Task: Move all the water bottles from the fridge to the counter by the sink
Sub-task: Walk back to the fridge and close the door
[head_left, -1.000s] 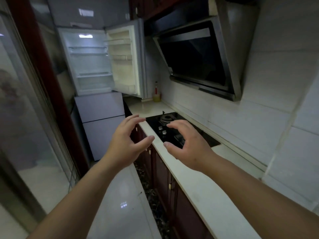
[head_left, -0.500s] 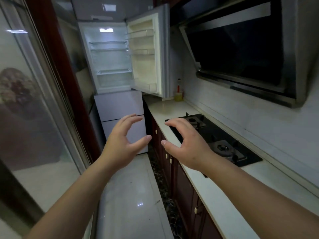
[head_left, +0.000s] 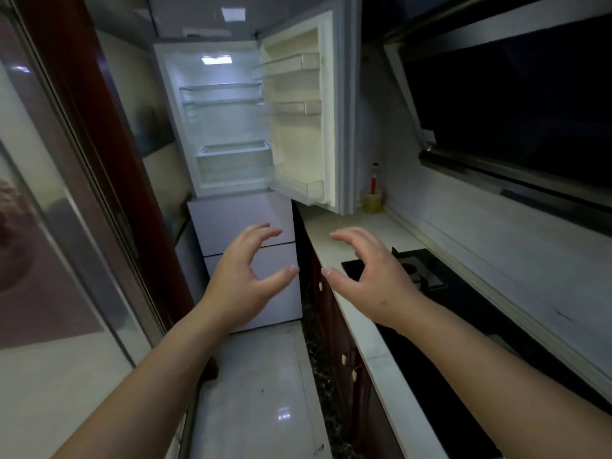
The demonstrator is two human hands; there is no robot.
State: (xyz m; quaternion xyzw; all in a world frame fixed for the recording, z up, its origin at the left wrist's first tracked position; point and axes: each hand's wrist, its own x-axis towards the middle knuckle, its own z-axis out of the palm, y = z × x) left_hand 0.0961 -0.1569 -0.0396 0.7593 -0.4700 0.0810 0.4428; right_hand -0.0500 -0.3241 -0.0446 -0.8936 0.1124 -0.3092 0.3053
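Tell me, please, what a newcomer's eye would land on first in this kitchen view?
Probably the lit fridge at the far end, its upper door swung open to the right and its shelves looking bare. Next, the left hand and right hand, both empty with fingers curled, raised in the foreground beside the counter.

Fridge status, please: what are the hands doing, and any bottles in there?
Left hand and right hand open, empty, fingers curled. Fridge door open, shelves show no water bottles. Nothing blocking the way.
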